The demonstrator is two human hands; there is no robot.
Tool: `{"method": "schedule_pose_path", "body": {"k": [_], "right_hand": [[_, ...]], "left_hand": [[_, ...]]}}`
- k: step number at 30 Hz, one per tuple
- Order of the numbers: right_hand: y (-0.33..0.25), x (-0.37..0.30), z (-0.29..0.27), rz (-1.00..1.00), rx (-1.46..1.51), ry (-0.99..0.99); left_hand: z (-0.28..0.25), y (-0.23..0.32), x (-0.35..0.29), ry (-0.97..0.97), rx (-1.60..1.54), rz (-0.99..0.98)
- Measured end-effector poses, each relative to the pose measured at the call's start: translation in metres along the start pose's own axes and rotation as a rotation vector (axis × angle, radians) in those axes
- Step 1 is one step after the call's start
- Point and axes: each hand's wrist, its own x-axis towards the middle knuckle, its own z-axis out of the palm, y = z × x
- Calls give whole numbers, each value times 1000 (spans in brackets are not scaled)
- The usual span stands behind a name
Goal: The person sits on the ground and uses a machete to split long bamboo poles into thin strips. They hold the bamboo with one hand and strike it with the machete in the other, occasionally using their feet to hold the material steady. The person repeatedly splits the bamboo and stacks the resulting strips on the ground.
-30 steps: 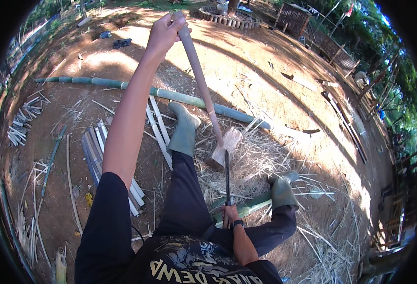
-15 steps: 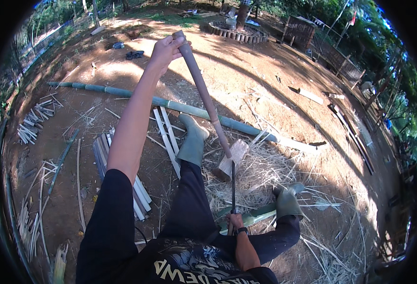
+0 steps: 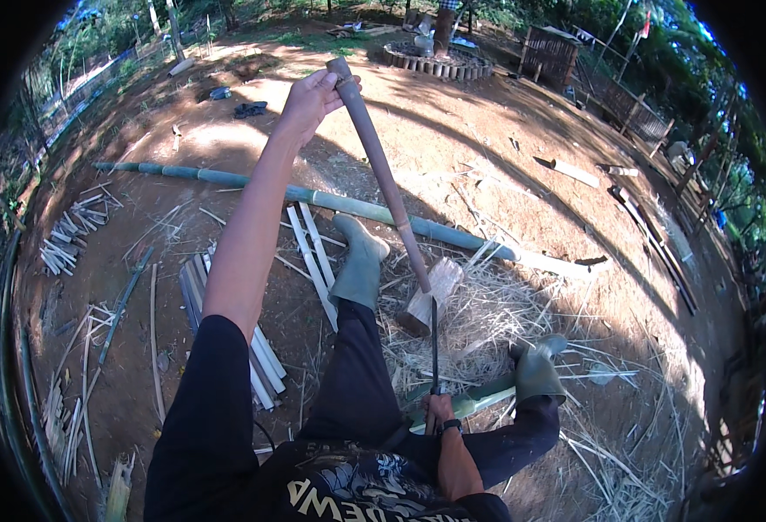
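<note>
My left hand (image 3: 315,100), arm stretched far forward, is closed round the upper end of a brown bamboo pole (image 3: 381,174). The pole slants down to the right, and its lower end is at a short wooden log (image 3: 446,277) on the ground. In my right hand (image 3: 440,407), close to my lap, is the handle of a long dark-bladed machete (image 3: 435,348). Its blade points away from me, with the tip close to the pole's lower end; whether they touch I cannot tell.
A long green bamboo pole (image 3: 357,207) lies across the ground beyond the log. Shavings (image 3: 505,322) surround the log. Split bamboo strips (image 3: 265,361) lie left of my booted leg (image 3: 361,261), with a pile of short pieces (image 3: 74,228) farther left. A stone-ringed tree (image 3: 443,35) stands far off.
The whole scene has shifted slightly right and down in the view. Both hands keep their holds, and the pole and machete stay nearly in the same position.
</note>
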Motion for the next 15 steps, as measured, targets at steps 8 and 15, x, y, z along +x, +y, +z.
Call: {"method": "schedule_pose_path", "body": {"k": [8,15], "right_hand": [[-11,-12,2,62,30,3],[2,-2,-7,49,114,-2]], "left_hand": [[-8,-7,0,87,139,-12],[-35,-30,5,165,-36,-28]]}}
